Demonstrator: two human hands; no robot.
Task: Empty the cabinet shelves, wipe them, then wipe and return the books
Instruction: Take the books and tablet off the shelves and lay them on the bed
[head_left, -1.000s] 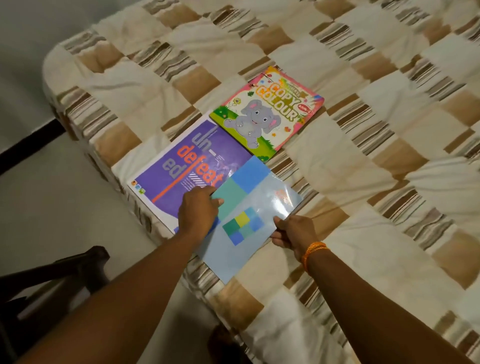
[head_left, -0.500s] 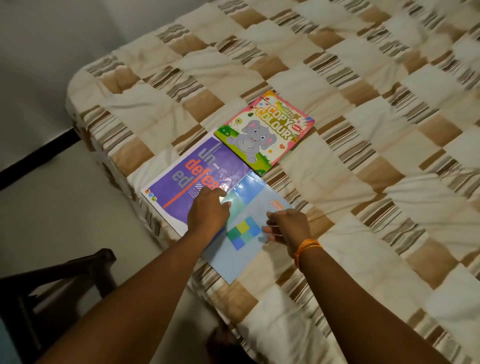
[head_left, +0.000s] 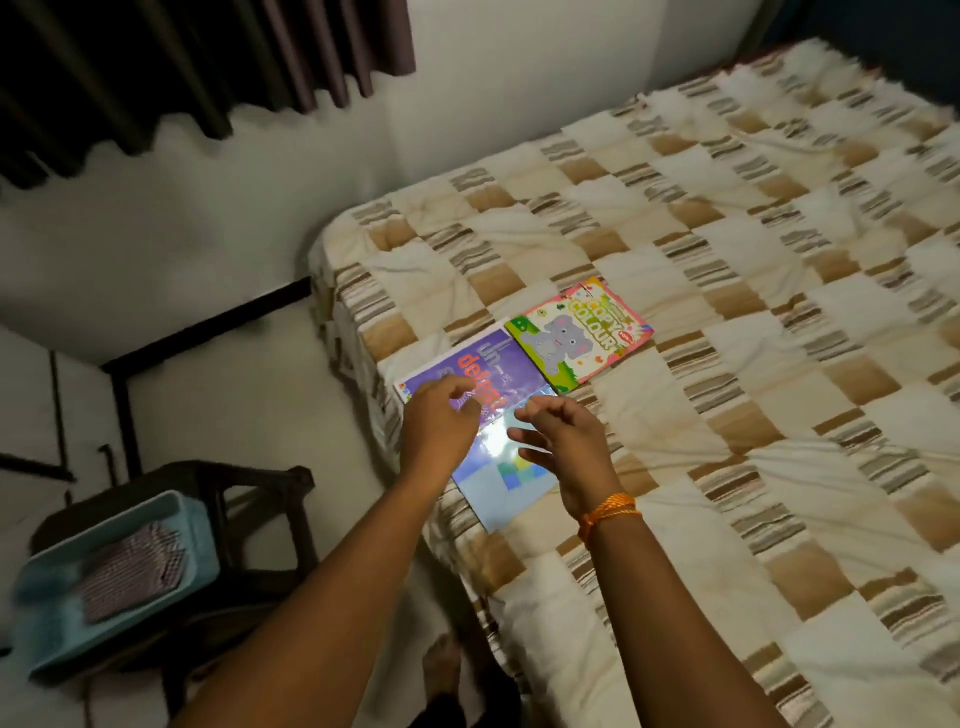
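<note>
- Three books lie on the checked bedspread (head_left: 727, 291), near its left edge: light-blue book (head_left: 511, 493) nearest, purple book (head_left: 498, 364) behind it, elephant colouring book (head_left: 576, 332) farthest.
- Left hand (head_left: 441, 426) and right hand (head_left: 566, 441) over them, fingers loosely curled, holding nothing; contact seemingly none, blurred.
- Blue basket (head_left: 47, 597) on dark stool (head_left: 260, 483), far left.

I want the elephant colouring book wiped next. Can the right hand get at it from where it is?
Probably yes. The right hand hovers empty over the light blue book; the colouring book lies uncovered just beyond it on the bed.
</note>
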